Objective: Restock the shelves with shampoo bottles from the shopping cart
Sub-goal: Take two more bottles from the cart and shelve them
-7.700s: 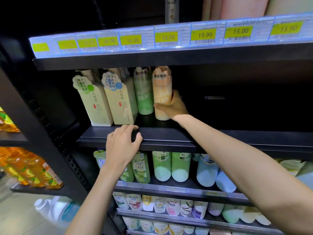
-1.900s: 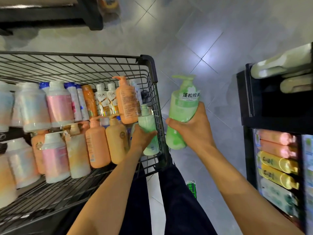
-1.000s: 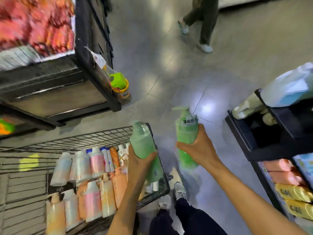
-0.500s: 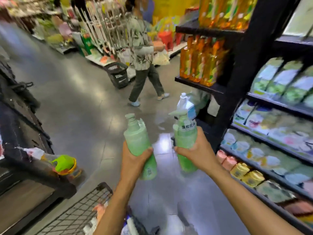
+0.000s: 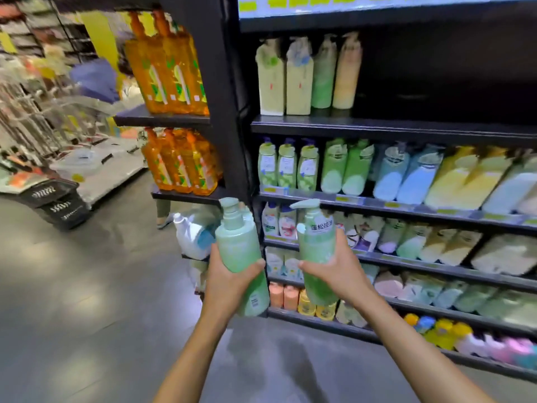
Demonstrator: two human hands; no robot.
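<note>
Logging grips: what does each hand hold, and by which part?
Left hand grips the plain green bottle, right hand the labelled green bottle, each round its lower body.

Supermarket aisle: stocked shelves (image 5: 392, 129), price tags (image 5: 293, 2).

Two green pump shampoo bottles, upright, side by side, not touching, in front of the shelves (image 5: 406, 130). Left bottle (image 5: 239, 251) in my left grip (image 5: 229, 283), barcode side toward me. Right bottle (image 5: 316, 248) in my right grip (image 5: 340, 271), nozzle pointing left, white neck label.
</note>
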